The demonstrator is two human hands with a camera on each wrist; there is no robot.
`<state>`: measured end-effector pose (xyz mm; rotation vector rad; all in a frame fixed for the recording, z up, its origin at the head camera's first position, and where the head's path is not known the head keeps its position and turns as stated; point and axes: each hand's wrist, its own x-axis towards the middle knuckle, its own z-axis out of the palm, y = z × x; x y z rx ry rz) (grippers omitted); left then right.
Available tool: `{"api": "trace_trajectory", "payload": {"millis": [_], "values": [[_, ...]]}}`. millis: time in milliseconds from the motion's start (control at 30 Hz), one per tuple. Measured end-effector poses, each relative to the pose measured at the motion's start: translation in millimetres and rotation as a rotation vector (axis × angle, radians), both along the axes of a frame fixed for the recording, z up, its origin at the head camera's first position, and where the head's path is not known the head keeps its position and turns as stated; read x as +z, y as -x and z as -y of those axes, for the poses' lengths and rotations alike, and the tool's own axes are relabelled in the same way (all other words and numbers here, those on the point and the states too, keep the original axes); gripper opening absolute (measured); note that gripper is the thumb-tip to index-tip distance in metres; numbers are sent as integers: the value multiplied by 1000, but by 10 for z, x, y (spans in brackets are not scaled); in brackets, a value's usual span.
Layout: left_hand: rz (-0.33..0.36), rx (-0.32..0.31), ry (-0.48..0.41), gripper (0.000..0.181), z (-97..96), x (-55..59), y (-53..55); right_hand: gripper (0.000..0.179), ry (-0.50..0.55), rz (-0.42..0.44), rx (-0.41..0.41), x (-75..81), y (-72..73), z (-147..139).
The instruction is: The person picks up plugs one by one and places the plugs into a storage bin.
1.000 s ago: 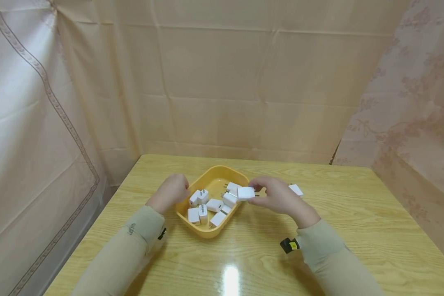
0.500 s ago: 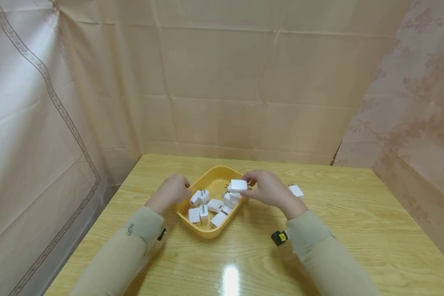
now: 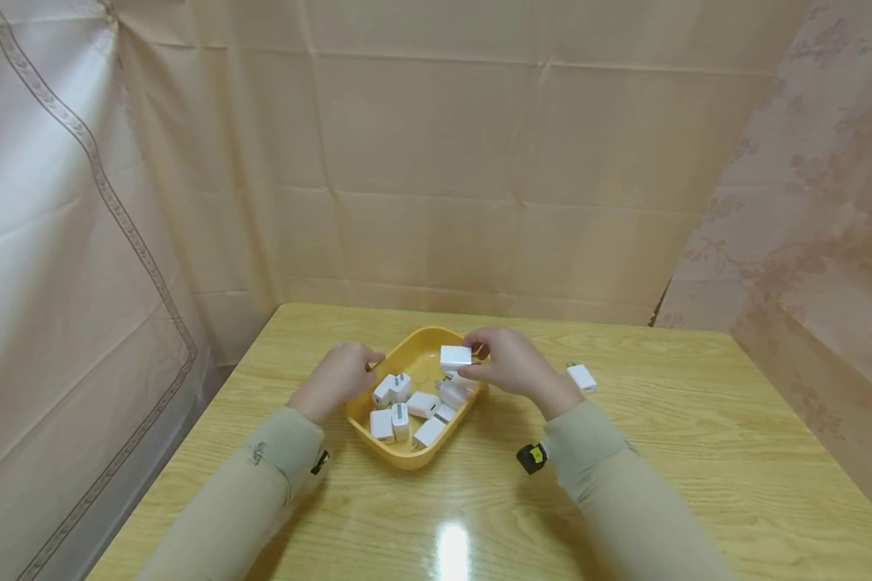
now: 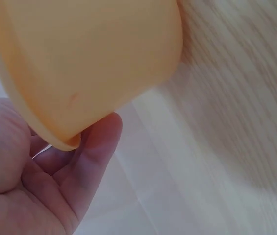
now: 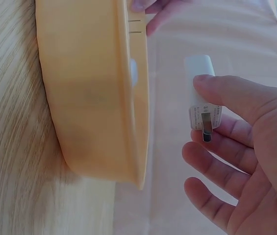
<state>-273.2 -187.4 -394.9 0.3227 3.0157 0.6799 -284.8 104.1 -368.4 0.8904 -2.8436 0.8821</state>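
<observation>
My right hand (image 3: pixel 517 365) pinches a white plug-in charger (image 3: pixel 455 357) between thumb and fingers, above the far right part of a yellow plastic basin (image 3: pixel 407 461). In the right wrist view the charger (image 5: pixel 199 93) is upright, its metal prongs toward the palm, apart from the basin wall (image 5: pixel 89 98). At the basin's left rim, my left hand (image 3: pixel 336 378) grips the edge; the left wrist view has its fingers curled at the rim (image 4: pixel 64 145). Several white chargers (image 3: pixel 423 404) lie jumbled inside the basin, some partly hidden behind the held one and my right hand.
Another white charger (image 3: pixel 582 378) lies on the wooden table (image 3: pixel 668 436) to the right of my right hand. Beige cloth (image 3: pixel 436 177) hangs behind the table, with more cloth on both sides.
My right hand has carried the held charger leftward and away from me, from the basin's right rim to over its far part. The left hand has stayed at the rim, its thumb reaching slightly farther inward.
</observation>
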Motion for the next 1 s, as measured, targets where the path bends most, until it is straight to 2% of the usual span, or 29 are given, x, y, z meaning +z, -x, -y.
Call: {"api": "trace_trajectory", "payload": {"millis": [400,667,1000], "values": [[62,40,15,37,-37,21,15,30,-11,0,3,-56,56,122],[61,40,15,38,-40,29,-12,30,-28,37,-5,-96,47,185],[50,38,29,38,-40,23,1,30,-32,20,18,-165,67,250]]}}
